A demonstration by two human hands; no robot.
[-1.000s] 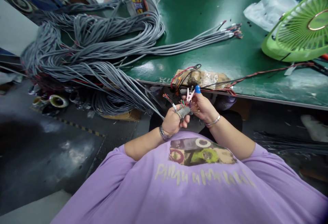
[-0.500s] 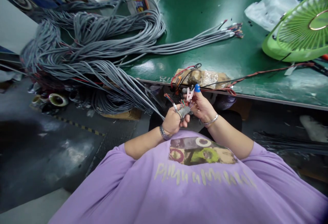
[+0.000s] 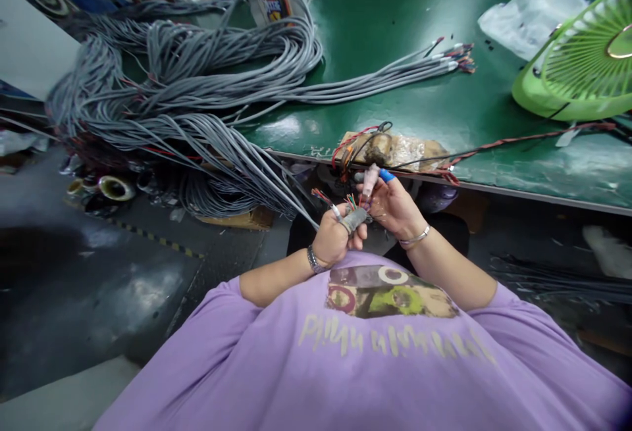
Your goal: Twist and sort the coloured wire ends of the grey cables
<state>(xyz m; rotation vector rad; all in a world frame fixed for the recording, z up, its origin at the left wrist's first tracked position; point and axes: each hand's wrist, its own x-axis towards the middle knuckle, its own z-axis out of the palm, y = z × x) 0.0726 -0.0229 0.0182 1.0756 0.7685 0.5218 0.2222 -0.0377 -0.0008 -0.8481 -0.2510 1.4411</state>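
Working from left to right, with twelve o'clock straight ahead of the wearer, a heap of grey cables [image 3: 197,62] lies at ten o'clock, much of it on the green table [image 3: 390,3]. A banded cable end [image 3: 336,212] stands beside the left hand [image 3: 334,237], sheath off, its coloured conductors bared. The left hand's fingers curl firmly round a grey cylindrical piece [image 3: 354,220], held below the near table edge and just in front of the purple shirt [image 3: 276,358]. Coloured wires [image 3: 351,201] rise beside it. The right hand [image 3: 395,210] has its fingers bent in a pinch on a pink piece [image 3: 370,183], blurred; one fingertip wears a blue cover [image 3: 386,175]. Fine wires [image 3: 379,214] spread near the palm. Between one and two o'clock on the table, further stripped ends [image 3: 461,59] lie in a bunch. Assessment: stripping and banding appear done on the ends in view; the work at the grey piece appears partway, since loose wires show around it. How many are attached cannot be told. Orientation: the banded end points to ten o'clock; the grey piece's long axis runs from eight to two o'clock, its wire-side end apparently towards two; the pink piece stands close to upright, its upper end between twelve and one.
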